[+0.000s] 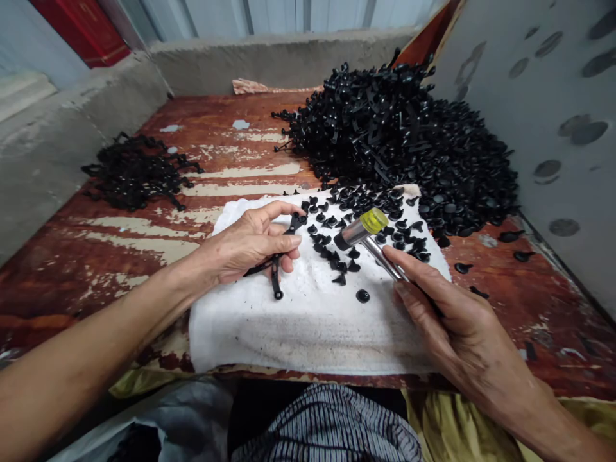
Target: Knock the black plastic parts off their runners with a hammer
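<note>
A black jointed bracket (276,277) is pinched between the thumb and fingers of my left hand (253,240), above a white cloth (308,340). My right hand (447,314) is wrapped round the metal handle of a small hammer (356,232), its yellow face pointing up and its black face down to the left. The hammer head is just above the cloth, to the right of the bracket and apart from it. Many small black knob-like parts (332,253) lie scattered under and around the hammer. One round black piece (362,296) lies alone nearer the front.
A tall heap of black parts (375,128) rises at the back right of the worn red-brown table (231,154). A smaller pile of black brackets (139,170) lies at the left. A grey panel (543,128) borders the right side, and a concrete ledge (269,61) runs behind.
</note>
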Available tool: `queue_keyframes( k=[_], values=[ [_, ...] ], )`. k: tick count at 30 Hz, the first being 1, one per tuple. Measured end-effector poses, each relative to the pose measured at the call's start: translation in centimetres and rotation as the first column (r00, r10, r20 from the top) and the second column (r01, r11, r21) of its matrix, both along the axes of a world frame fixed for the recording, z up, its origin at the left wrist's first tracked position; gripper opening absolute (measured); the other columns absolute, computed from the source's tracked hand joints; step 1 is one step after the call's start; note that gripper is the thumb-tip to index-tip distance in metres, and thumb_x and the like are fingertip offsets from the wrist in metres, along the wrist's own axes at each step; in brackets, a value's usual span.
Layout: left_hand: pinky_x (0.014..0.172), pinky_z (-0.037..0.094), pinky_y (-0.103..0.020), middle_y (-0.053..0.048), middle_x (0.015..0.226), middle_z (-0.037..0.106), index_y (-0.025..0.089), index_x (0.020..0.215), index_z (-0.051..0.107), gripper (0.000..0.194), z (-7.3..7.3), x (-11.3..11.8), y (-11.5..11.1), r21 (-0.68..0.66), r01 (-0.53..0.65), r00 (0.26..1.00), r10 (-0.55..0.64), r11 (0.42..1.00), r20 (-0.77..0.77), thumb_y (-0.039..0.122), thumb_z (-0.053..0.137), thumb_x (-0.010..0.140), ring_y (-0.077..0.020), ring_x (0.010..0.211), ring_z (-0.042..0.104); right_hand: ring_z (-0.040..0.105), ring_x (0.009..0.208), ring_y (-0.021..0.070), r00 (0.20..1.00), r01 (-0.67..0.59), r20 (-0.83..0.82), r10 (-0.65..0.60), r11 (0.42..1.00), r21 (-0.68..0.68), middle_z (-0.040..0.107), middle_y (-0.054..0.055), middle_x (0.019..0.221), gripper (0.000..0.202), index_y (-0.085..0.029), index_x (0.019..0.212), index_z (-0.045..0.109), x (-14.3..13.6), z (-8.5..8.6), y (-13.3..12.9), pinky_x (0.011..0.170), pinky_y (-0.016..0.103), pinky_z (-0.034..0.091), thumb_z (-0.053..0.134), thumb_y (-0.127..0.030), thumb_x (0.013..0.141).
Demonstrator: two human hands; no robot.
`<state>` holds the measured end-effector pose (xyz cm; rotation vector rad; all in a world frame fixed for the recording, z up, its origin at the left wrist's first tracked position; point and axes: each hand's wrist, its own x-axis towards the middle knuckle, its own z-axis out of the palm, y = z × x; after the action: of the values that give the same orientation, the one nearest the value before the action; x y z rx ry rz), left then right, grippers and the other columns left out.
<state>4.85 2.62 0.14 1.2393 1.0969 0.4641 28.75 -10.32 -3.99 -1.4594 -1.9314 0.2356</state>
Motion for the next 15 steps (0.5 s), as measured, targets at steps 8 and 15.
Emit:
queue_keyframes(
  k=[8,15],
  values=[
    [0.054,0.056,-0.029,-0.002,0.074,0.064,0.016,0.103,0.053,0.028,0.83,-0.48,-0.03,-0.145,-0.006,0.997,0.017,0.989,0.073,0.007,0.063,0.078,-0.0131,0.060,0.061,0.069,0.116,0.0225,1.000,0.015,-0.015,-0.015,1.000,-0.005,0.069,0.013,0.132,0.044,-0.014,0.137,0.058,-0.09,-0.04,0.00,0.101,0.034,0.056,0.049,-0.008,0.094],
    [0.057,0.055,-0.027,-0.002,0.079,0.068,0.018,0.101,0.052,0.038,0.77,-0.39,0.18,-0.036,-0.005,0.999,0.003,0.999,-0.046,0.004,0.071,0.071,-0.0153,0.067,0.068,0.069,0.116,0.0238,0.999,-0.002,-0.044,0.001,1.000,-0.010,0.068,0.008,0.134,0.049,-0.022,0.140,0.056,-0.15,0.18,0.07,0.101,0.040,0.057,0.049,-0.008,0.094]
  ],
)
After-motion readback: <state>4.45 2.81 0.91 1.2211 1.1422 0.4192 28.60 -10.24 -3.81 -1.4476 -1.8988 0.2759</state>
